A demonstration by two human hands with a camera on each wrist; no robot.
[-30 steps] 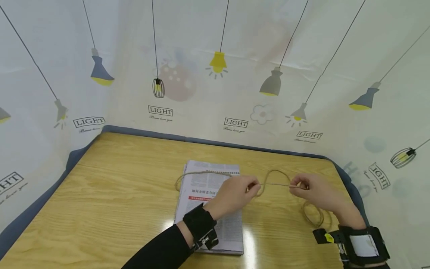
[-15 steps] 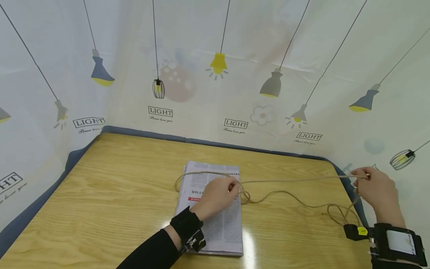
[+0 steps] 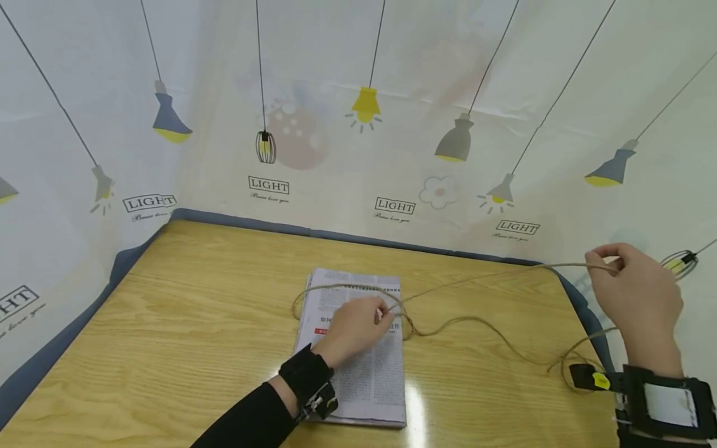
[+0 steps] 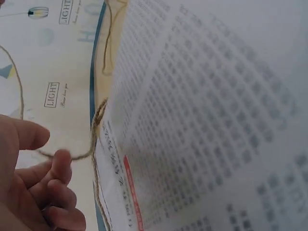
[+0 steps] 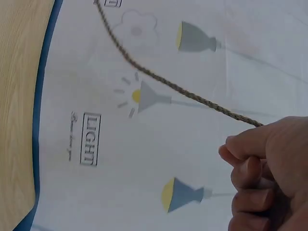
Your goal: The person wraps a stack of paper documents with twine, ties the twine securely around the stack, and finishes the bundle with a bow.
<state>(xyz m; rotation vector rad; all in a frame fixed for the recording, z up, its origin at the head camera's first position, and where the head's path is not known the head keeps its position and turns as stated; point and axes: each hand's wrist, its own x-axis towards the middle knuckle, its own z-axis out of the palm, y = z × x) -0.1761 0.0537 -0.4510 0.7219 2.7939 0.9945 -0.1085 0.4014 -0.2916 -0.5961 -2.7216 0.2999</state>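
The left hand [image 3: 355, 323] rests on a folded newspaper [image 3: 358, 373] with its fingers curled, pinching a jute twine [image 3: 476, 320] at the fingertips — right where the strands cross over the paper's right edge. Beyond that hand, a loop of the twine curves over the far end of the newspaper and round its left edge. From the crossing one strand runs taut, up and to the right, to the right hand [image 3: 635, 298], which is raised above the right edge of the wooden table [image 3: 196, 323] and pinches the strand between thumb and curled fingers. A second, slack strand trails across the tabletop from the left hand's fingertips toward a small tangle below the right wrist. Behind the right hand hangs a curtain [image 3: 336, 93] printed with lamps.
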